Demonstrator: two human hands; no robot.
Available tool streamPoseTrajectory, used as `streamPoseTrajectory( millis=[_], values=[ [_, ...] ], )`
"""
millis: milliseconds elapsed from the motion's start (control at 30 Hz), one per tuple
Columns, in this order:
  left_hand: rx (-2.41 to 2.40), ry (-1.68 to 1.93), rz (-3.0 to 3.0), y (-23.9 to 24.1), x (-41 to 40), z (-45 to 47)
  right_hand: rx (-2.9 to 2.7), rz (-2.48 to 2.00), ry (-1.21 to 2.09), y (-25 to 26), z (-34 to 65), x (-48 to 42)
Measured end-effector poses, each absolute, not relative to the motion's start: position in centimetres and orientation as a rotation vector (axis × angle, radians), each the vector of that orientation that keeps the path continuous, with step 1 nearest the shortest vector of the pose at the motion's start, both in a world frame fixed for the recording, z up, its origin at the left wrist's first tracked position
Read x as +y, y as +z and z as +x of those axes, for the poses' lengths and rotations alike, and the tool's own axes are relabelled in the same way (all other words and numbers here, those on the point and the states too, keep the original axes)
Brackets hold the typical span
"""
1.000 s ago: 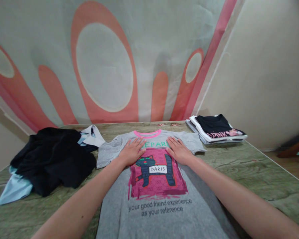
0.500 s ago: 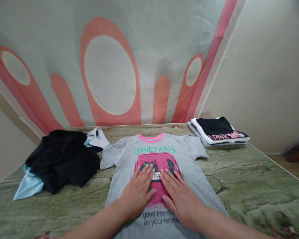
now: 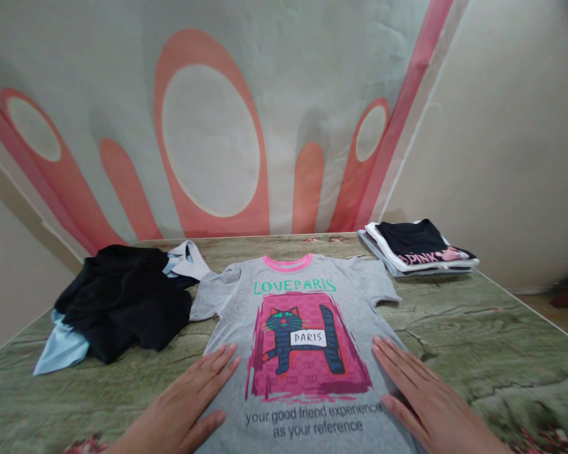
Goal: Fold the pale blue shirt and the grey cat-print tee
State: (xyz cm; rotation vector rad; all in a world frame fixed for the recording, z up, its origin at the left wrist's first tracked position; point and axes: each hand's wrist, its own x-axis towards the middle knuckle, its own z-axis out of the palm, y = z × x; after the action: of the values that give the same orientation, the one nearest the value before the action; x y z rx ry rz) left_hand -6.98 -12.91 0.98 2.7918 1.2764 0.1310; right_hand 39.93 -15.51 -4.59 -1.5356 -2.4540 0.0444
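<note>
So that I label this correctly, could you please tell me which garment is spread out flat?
The gray LOVEPARIS T-shirt with the pink neckband; the others are folded in the stack to its right or crumpled in the heap to its left.

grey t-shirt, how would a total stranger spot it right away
On the wood-patterned table, look between the crumpled dark heap on the left and the folded stack on the right. The grey t-shirt lies there front up, left hand and right hand at its sides. Unlike those neighbours, it is spread flat, with a pink collar and a cat print.
</note>
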Motion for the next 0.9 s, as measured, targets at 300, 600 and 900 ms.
streamPoseTrajectory(
  millis=[300, 600, 900],
  values=[
    [1.631, 0.425, 2.483, 6.3, 2.0, 6.4, -2.314, -1.657, 0.33, 4.2, 28.2, 0.1],
    [2.303, 0.539, 2.232, -2.4, 8.1, 9.1, -2.045, -1.986, 0.134, -3.7, 24.4, 7.0],
    [2.185, 0.369, 2.397, -4.9, 9.1, 5.5, -2.16, -1.956, 0.143, -4.9, 27.9, 8.1]
  ],
)
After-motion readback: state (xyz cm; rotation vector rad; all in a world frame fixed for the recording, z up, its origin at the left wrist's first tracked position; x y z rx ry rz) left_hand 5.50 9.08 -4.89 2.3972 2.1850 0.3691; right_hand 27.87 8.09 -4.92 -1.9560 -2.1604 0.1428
